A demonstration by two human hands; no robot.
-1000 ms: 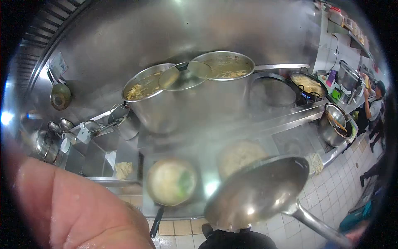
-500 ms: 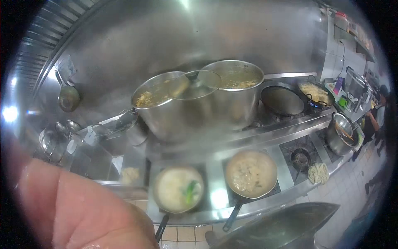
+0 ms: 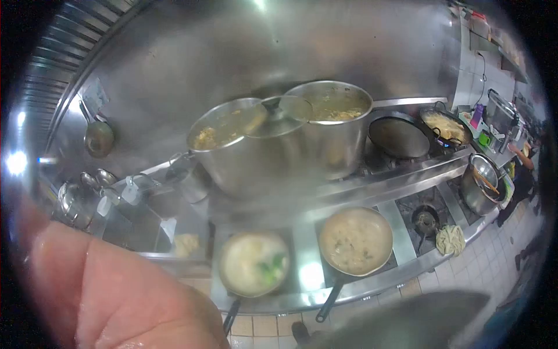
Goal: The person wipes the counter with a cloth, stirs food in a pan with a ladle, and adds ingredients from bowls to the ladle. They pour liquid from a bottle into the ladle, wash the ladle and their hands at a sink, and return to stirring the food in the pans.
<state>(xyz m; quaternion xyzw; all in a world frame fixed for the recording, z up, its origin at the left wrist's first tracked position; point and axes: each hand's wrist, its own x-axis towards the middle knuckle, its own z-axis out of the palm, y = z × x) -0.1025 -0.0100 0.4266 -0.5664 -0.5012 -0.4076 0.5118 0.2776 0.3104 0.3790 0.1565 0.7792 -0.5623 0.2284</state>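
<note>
My left hand (image 3: 128, 291) looms very close to the camera at the lower left, a large blurred patch of palm or finger with its fingertips hidden. Beyond it on the front burners sit two pans. The left pan (image 3: 247, 264) holds a pale creamy liquid with bright green pieces. In the right pan (image 3: 356, 241) is a creamy mixture with darker bits. A blurred grey, pointed shape (image 3: 407, 323), metallic in look, crosses the bottom right; I cannot tell what it is. My right hand is out of the picture.
Two tall stockpots (image 3: 343, 145) stand behind, a glass lid (image 3: 279, 116) resting across their rims. To their right are a dark wok (image 3: 399, 136) and a pan of frying food (image 3: 444, 127). A cloth (image 3: 450, 239) lies by a burner. A person's arm (image 3: 521, 156) shows far right.
The view has shifted slightly, and the grey shape at the bottom has become more blurred and moved a little lower. My left hand stays near the camera. The far person's arm shows more.
</note>
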